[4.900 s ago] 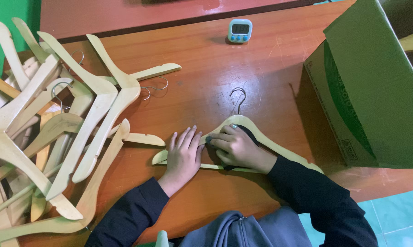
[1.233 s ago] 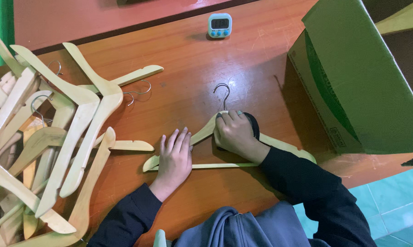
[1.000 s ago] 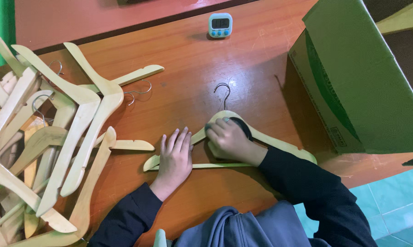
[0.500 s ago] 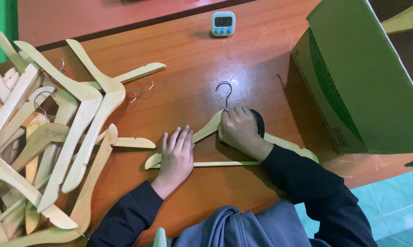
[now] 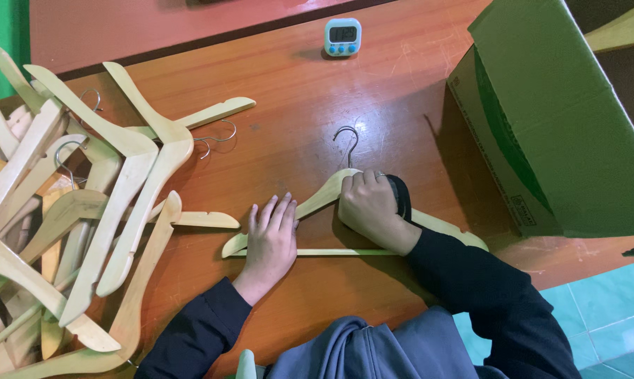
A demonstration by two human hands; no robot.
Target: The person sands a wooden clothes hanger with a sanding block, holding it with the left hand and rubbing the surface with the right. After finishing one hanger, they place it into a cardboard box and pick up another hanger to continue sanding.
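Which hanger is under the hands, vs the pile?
The lone wooden hanger at table centre: left hand flat on its arm, right hand on top. The pile lies untouched.

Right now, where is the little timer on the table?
In the head view, the small timer stands at the far edge of the table, beyond the hanger under both hands and left of the cardboard box.

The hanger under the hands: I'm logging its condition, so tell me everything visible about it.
The hanger is pale, unpainted-looking wood with a curved metal hook pointing away from the person and a thin crossbar. It lies flat on the orange-brown table, apart from the pile at the left. The left hand presses flat on its left arm; the right hand covers its centre, holding something dark against it. No damage shows.
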